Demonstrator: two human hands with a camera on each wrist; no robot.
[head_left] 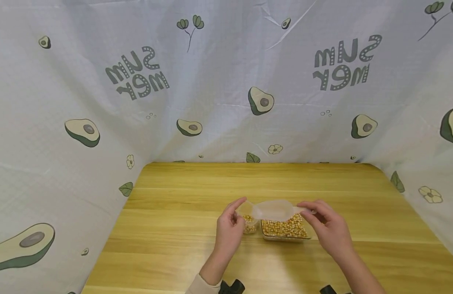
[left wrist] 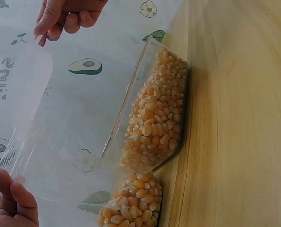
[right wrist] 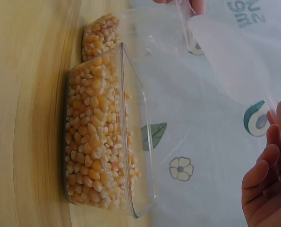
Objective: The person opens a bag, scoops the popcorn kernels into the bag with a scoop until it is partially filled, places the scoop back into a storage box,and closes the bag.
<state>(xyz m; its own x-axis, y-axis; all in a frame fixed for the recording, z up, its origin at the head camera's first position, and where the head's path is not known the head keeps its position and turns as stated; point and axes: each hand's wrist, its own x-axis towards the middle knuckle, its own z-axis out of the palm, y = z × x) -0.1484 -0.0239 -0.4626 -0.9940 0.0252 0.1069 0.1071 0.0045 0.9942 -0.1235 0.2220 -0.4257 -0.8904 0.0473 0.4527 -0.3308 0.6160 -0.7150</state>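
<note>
My right hand pinches the handle of a translucent white scoop, held level with its tip at the mouth of a clear plastic bag. Thumb and fingers of my left hand hold that bag at its upper edge. Corn kernels fill the bottom of the bag, which stands on the table. Right beside it is a clear rectangular container, heaped with more corn kernels. In the head view the scoop overlaps the container's far edge.
The wooden table runs back to a pale curtain printed with avocados, hanging behind and on both sides. Dark wrist-camera parts show at the head view's bottom edge.
</note>
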